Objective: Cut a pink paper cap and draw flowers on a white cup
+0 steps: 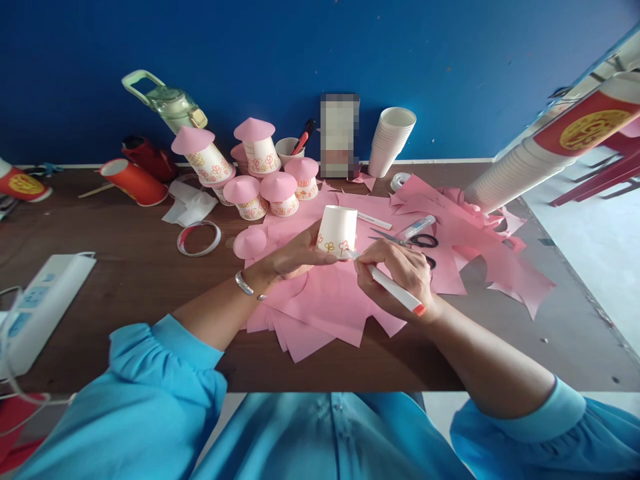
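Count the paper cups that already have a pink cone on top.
5. Back row: left capped cup, centre capped cup. Front row, and right one. Another seems half hidden behind the centre one.

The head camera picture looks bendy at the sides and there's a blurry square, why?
Head view: wide-lens distortion tilts the cup stack and green jug at the edges; the blocky patch by the wall is pixelated, not out of focus; the left hand holding the paper cup and the right hand look sharp in soft, even light.

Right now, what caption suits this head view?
Left hand holds an upturned paper cup; right hand touches a white pen to it.
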### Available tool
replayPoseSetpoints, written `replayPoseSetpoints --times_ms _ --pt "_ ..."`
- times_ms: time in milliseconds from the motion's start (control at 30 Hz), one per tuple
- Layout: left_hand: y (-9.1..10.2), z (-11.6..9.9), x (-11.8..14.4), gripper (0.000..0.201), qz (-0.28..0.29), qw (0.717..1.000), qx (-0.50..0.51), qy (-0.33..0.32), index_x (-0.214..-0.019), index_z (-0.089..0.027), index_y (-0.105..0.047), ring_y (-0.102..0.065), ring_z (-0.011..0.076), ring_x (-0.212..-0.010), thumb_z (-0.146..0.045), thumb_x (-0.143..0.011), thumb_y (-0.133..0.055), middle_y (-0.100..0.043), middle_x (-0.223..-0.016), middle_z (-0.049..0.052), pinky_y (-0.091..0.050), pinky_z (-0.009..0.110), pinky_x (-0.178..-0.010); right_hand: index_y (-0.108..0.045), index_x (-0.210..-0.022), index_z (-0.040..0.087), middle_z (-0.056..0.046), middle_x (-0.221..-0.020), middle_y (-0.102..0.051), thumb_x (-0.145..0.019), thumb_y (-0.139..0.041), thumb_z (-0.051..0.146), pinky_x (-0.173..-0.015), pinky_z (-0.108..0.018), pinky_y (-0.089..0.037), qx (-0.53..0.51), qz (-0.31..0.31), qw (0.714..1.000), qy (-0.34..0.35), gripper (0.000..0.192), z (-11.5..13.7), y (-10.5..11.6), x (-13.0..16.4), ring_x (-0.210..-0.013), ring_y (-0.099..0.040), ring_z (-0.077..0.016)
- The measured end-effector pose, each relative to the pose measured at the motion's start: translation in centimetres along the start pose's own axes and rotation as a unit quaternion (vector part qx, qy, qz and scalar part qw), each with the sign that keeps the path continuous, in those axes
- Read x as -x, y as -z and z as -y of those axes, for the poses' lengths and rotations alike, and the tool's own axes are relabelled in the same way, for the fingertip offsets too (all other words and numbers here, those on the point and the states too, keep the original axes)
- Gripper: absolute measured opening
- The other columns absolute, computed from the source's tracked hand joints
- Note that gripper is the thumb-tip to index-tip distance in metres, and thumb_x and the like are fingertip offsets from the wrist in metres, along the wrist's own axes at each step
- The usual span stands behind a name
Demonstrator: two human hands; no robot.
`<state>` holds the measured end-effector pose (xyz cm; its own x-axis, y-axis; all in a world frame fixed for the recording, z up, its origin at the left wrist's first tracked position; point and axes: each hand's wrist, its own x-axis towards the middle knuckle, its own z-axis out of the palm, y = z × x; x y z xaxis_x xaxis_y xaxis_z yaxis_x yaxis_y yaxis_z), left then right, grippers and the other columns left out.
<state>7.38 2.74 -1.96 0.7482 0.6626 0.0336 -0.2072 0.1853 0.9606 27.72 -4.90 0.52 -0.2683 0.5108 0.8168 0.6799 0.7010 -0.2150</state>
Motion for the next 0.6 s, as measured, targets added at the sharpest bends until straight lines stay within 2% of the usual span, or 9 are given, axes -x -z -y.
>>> replayPoseSetpoints --times_ms 167,400,600 --pt "0.17 0.31 -0.17 0.043 -0.003 1.0 -0.023 -0.008 -0.115 -0.028 -0.07 -0.067 0.023 -0.101 -0.038 -0.078 -0.091 -0.07 -0.107 0.003 -0.055 0.038 -0.09 -0.056 -0.088 0.024 0.005 -0.068 -0.067 -0.086 -0.06 0.001 -0.049 -0.023 -0.045 -0.018 -0.01 1.0 0.002 0.024 0.0 -0.15 0.06 -0.054 -0.063 -0.0114" --pt "0.08 0.34 -0.21 0.058 -0.006 1.0 -0.026 -0.003 -0.128 -0.028 -0.067 -0.066 0.0239 -0.101 -0.039 -0.077 -0.092 -0.07 -0.107 0.003 -0.053 0.039 -0.09 -0.055 -0.087 0.025 0.005 -0.068 -0.067 -0.087 -0.059 0.002 -0.049 -0.024 -0.048 -0.013 -0.015 1.0 -0.001 0.024 0.06 -0.43 0.2 -0.053 -0.064 -0.0116" --pt "0.07 0.31 -0.3 0.05 0.001 1.0 -0.006 0.0 -0.119 -0.027 -0.068 -0.063 0.0231 -0.1 -0.035 -0.076 -0.092 -0.068 -0.106 0.003 -0.051 0.038 -0.089 -0.056 -0.087 0.026 0.006 -0.067 -0.067 -0.085 -0.06 0.001 -0.05 -0.025 -0.049 -0.011 -0.019 1.0 -0.006 0.025 0.04 -0.65 0.42 -0.053 -0.064 -0.0116"
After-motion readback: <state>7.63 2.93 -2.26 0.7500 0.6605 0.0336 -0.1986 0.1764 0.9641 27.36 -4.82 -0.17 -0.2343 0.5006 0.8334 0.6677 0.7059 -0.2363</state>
